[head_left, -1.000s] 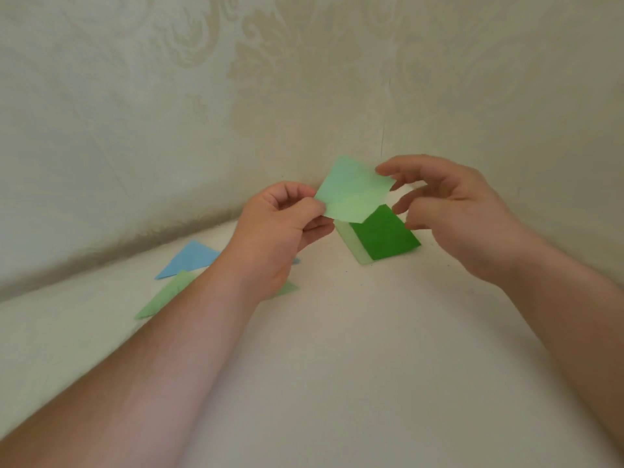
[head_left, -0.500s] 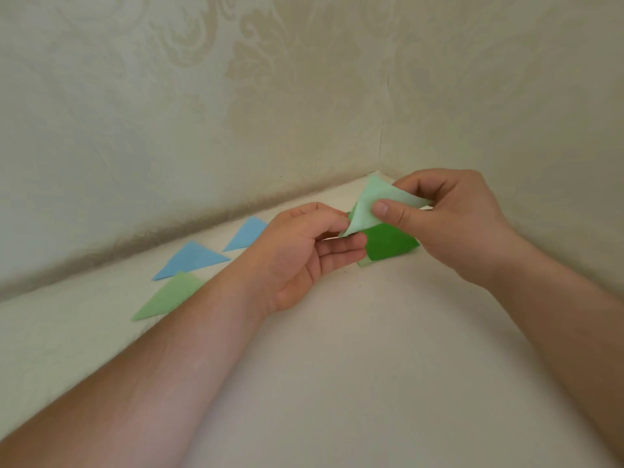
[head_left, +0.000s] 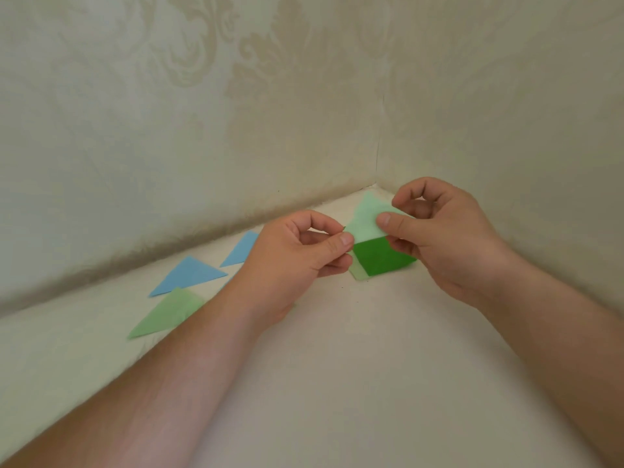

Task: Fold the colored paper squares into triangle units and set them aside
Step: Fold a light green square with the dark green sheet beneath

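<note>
**Both hands pinch a pale green paper**

The table (head_left: 337, 383) fills the lower view. The right hand (head_left: 449, 238) and the left hand (head_left: 297, 261) each pinch the pale green paper (head_left: 366, 221) between thumb and forefinger, above the dark green stack (head_left: 381, 258). At nine o'clock lie the green triangle (head_left: 165, 315) and two blue triangles (head_left: 189, 275).

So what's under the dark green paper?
A pale green sheet peeks out along the left edge of the dark green paper. Whether more sheets lie beneath is hidden.
</note>
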Demonstrator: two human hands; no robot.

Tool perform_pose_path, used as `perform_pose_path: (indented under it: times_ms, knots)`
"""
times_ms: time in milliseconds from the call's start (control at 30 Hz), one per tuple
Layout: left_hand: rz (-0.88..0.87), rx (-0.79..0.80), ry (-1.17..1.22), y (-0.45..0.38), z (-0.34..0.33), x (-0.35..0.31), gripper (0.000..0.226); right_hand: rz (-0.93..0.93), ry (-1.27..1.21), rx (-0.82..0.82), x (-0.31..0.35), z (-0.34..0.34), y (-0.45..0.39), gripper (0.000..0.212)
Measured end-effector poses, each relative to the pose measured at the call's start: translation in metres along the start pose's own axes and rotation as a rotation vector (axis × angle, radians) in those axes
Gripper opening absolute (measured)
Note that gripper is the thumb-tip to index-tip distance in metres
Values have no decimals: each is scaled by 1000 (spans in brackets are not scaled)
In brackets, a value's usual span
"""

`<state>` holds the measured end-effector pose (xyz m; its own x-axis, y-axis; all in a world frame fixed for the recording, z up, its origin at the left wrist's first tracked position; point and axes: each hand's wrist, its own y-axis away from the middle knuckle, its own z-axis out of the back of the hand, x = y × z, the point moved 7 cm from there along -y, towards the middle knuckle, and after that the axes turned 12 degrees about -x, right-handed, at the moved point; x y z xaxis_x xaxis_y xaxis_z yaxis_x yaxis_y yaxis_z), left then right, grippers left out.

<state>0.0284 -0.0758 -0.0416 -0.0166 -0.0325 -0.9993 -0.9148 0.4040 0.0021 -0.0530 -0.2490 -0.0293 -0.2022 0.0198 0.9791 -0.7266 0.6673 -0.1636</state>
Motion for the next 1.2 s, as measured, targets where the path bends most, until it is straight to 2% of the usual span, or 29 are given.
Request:
perform_pose_path:
  times_ms: [167, 300, 367, 500, 600, 667, 833, 933, 1033, 1200]
  knots:
    - [-22, 8, -52, 0, 1, -1, 8, -35, 23, -11, -1, 3, -1, 31]
    - [-5, 78, -148, -1, -1, 6, 16, -26, 53, -31, 1, 3, 1, 36]
    - [-19, 98, -196, 0, -2, 7, 10, -46, 31, -46, 0, 3, 1, 37]
    - [-13, 68, -84, -2, -4, 2, 6, -180, -97, 36, -2, -6, 7, 41]
    - [-29, 51, -35, -3, -1, 0, 8, -152, 79, 203, -5, -18, 16, 14]
    - [-59, 55, -54, -2, -1, -1, 8, -85, 167, 264, -5, -23, 20, 4]
    - [-98, 36, -103, 1, -3, -4, 13, 10, 196, 296, -1, -25, 22, 13]
    - [-87, 26, -131, -1, -2, -1, 17, 30, 168, 277, 0, -24, 21, 10]
    - [-122, 59, -213, 2, -4, -1, 8, 39, 172, 267, 1, -22, 21, 8]
    - [-177, 35, -231, 5, -2, -9, 16, 7, 151, 270, -1, -22, 20, 8]
